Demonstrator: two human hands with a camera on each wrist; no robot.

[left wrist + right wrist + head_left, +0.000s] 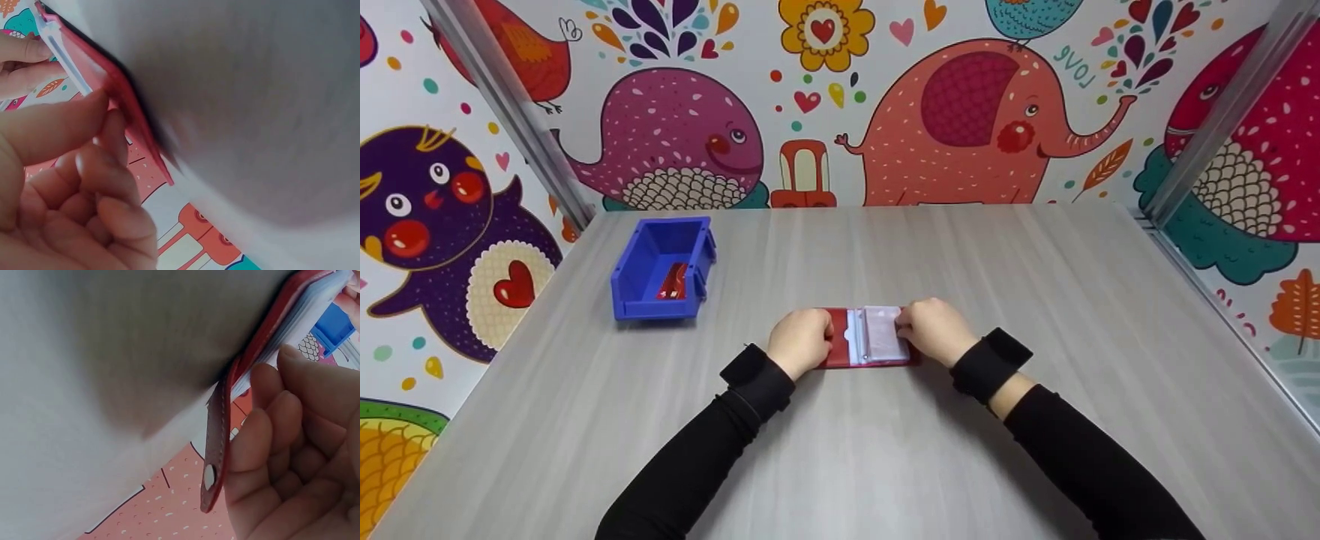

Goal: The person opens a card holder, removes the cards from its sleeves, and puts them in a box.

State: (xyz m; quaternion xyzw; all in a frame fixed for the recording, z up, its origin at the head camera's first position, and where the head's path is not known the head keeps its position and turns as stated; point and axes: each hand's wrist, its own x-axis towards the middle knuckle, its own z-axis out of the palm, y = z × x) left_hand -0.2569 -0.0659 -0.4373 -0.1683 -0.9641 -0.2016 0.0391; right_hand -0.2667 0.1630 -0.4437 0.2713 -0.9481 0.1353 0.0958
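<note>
Two curled hands (801,341) (937,330) pinch an open cardholder (874,337).

Cartoon-printed walls (802,112), grey table (1035,285), metal posts (516,112)

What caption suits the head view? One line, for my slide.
Both hands on an open red card holder, blue bin at left.

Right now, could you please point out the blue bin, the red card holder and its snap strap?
Blue bin (655,310), head view: on its front wall.
Red card holder (882,335), head view: on its pale pages.
Snap strap (217,434), right wrist view: middle of its length.
</note>
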